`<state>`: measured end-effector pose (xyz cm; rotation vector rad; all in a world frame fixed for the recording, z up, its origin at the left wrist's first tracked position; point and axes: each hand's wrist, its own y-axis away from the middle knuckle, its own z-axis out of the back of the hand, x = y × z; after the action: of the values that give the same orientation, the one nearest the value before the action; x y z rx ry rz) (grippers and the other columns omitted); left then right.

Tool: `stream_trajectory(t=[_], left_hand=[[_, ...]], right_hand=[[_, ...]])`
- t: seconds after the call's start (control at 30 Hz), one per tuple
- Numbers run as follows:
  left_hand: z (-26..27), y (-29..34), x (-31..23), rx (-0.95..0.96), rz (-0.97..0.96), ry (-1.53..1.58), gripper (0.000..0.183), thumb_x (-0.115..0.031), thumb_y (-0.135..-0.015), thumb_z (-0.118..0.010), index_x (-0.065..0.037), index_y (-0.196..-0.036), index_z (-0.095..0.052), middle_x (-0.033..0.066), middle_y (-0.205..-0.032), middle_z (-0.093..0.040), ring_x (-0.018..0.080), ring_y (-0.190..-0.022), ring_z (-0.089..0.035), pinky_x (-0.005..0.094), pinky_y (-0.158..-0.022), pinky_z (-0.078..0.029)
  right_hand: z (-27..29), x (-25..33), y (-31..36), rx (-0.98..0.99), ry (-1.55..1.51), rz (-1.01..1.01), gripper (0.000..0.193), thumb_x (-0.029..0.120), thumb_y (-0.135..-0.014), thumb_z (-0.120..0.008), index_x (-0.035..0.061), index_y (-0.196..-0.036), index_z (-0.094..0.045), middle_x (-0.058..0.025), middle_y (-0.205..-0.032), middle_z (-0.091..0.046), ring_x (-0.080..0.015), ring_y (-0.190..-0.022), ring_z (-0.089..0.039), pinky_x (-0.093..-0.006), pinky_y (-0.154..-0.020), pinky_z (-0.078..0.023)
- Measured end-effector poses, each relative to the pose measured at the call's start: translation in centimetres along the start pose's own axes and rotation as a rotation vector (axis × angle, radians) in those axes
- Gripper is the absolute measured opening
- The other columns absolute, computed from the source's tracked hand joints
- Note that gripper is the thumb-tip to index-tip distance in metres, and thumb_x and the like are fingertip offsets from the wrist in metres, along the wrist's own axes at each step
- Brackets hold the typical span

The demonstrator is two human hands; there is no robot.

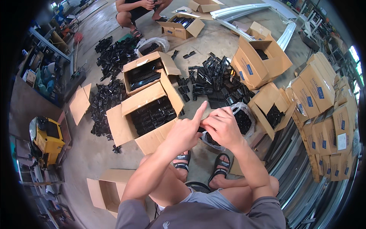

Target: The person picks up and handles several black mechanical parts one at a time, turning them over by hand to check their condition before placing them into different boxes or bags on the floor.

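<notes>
2 hands: L hand [183, 134] & R hand [225, 126] close tog., most fingers curled.
Grip: view blocked; can't tell if clamped on a pc or just tog.
Black pcs [217, 72]: heaped on floor [85, 152] just beyond hands.
Clear bag [248, 136]: nr R hand, w/ more pcs.
Open carton [121, 124]: L of hands, packed w/ same.

A: How many open cartons [143, 102] show black parts [154, 114] inside?
B: You have five; the parts overlap too closely to count.
A: Remaining items?
B: One yellow machine [49, 144]; two sandals [222, 163] worn by you.
</notes>
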<state>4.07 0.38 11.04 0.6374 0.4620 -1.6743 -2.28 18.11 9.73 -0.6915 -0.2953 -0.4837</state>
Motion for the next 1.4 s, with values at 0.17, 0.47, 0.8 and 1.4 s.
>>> stream_trajectory(t=[0.17,0.47,0.8,1.4], left_hand=[[-0.1,0.8,0.3,-0.032,-0.031,0.025,0.1,-0.003,-0.073,-0.075,-0.008,-0.156,-0.019,0.0195,-0.09,-0.072,0.0406,-0.079,-0.068,0.0475,-0.071,-0.054],[0.1,1.9,0.6,-0.125,-0.036,0.104,0.084,-0.003,-0.073,-0.076,-0.005,-0.144,-0.032,0.0214,-0.09,-0.072,0.0423,-0.084,-0.068,0.0469,-0.074,-0.054],[1.9,1.2,1.3,-0.135,0.259,0.57,0.035,-0.006,-0.083,-0.079,-0.002,-0.096,-0.047,0.0093,-0.086,-0.068,0.0093,-0.08,-0.062,0.0274,-0.07,-0.051],[1.3,-0.7,3.1,-0.115,0.425,1.307,0.023,0.0,-0.087,-0.071,-0.01,-0.095,-0.052,0.0142,-0.113,-0.069,0.0221,-0.098,-0.071,0.0353,-0.088,-0.057]], right_hand=[[0.4,1.3,-0.3,0.114,0.108,0.081,0.008,0.012,-0.076,-0.072,0.0119,-0.084,-0.069,0.0017,-0.081,-0.064,-0.018,-0.091,-0.058,-0.0374,-0.083,-0.04],[1.0,2.8,-0.2,-0.009,0.15,0.037,0.013,0.009,-0.081,-0.068,0.01,-0.093,-0.072,-0.0015,-0.091,-0.068,-0.0208,-0.097,-0.061,-0.0379,-0.086,-0.042],[-10.3,-11.1,12.8,-0.154,-0.007,-1.02,0.019,0.023,-0.093,-0.061,0.0074,-0.098,-0.072,-0.0202,-0.09,-0.072,-0.0398,-0.09,-0.069,-0.0464,-0.08,-0.054],[-23.3,-14.4,21.4,0.135,0.042,-1.509,0.023,0.025,-0.077,-0.081,0.0117,-0.095,-0.075,-0.0175,-0.099,-0.073,-0.0364,-0.099,-0.069,-0.0451,-0.086,-0.054]])
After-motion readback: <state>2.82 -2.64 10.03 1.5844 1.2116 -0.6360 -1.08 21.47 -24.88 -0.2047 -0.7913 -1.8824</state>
